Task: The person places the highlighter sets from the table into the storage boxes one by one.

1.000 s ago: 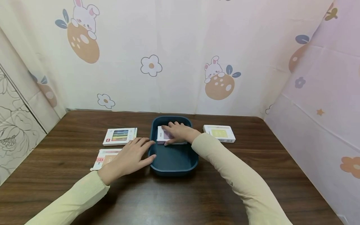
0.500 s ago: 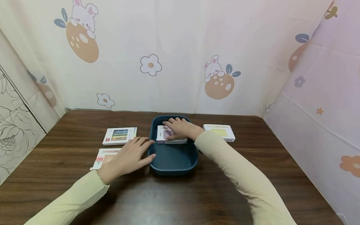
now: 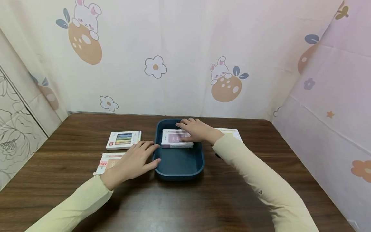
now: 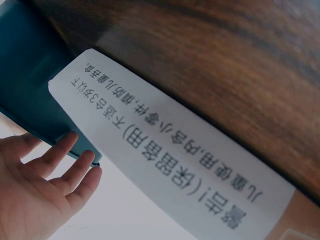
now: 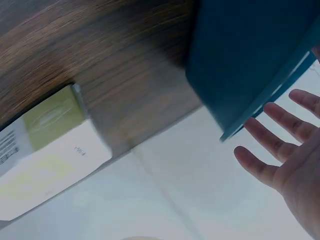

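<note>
A dark blue tray point(image 3: 178, 177) stands on the brown table. Inside its far half lies a white box with a purple panel point(image 3: 174, 138). My left hand point(image 3: 133, 162), fingers spread and relaxed, rests at the tray's left rim. Over the tray's right side is my right hand point(image 3: 198, 130), its fingers extended above the right end of the purple box and partly hiding it. In the right wrist view those fingers point(image 5: 262, 135) are loosely spread beside the tray wall point(image 5: 250, 55), with nothing in them.
Left of the tray lie a box of coloured pencils point(image 3: 123, 140) and, nearer, a white box with an orange panel point(image 3: 108, 160), partly behind my left hand. A yellow-green box point(image 5: 55, 150) lies to the right, partly covered by my right sleeve in the head view. A patterned curtain point(image 3: 185, 80) hangs behind.
My right hand has lifted off the purple box and drawn to the right, uncovering most of its panel. The left hand and the boxes stay where they were.
</note>
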A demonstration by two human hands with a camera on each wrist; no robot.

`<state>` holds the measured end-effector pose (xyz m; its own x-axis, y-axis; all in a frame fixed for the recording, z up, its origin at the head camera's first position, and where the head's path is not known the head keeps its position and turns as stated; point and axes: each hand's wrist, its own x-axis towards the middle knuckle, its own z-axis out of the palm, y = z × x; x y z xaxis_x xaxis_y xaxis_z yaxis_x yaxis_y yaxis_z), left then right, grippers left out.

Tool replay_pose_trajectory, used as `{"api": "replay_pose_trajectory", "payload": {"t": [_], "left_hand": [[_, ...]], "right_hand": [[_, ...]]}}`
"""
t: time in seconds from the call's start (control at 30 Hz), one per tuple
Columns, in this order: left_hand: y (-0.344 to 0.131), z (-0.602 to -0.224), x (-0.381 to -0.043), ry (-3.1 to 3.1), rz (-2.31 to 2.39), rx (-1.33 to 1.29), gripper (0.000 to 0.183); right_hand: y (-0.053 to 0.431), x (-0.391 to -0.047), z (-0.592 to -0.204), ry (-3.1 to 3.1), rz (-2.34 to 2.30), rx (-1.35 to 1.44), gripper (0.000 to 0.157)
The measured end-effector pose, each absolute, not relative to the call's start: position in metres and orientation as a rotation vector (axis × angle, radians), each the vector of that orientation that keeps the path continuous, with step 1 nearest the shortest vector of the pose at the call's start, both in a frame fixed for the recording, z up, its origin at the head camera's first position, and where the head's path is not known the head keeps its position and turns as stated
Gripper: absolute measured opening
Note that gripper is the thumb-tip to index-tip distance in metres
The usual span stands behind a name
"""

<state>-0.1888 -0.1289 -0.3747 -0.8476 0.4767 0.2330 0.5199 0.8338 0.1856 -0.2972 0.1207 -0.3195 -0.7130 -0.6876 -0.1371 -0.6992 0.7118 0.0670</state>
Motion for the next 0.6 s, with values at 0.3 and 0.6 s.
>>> {"api": "replay_pose_trajectory", "payload": {"t": [0.3, 0.6], "left_hand": [[-0.129, -0.375, -0.189, -2.821, -0.361, -0.784, 0.058], [-0.128, -0.374, -0.188, -2.829, -0.376, -0.778, 0.056]], "right_hand": [[0.152, -0.297, -0.313, 2.882, 0.117, -1.126, 0.065], [0.184, -0.297, -0.311, 2.918, 0.005, -1.067, 0.064]]}}
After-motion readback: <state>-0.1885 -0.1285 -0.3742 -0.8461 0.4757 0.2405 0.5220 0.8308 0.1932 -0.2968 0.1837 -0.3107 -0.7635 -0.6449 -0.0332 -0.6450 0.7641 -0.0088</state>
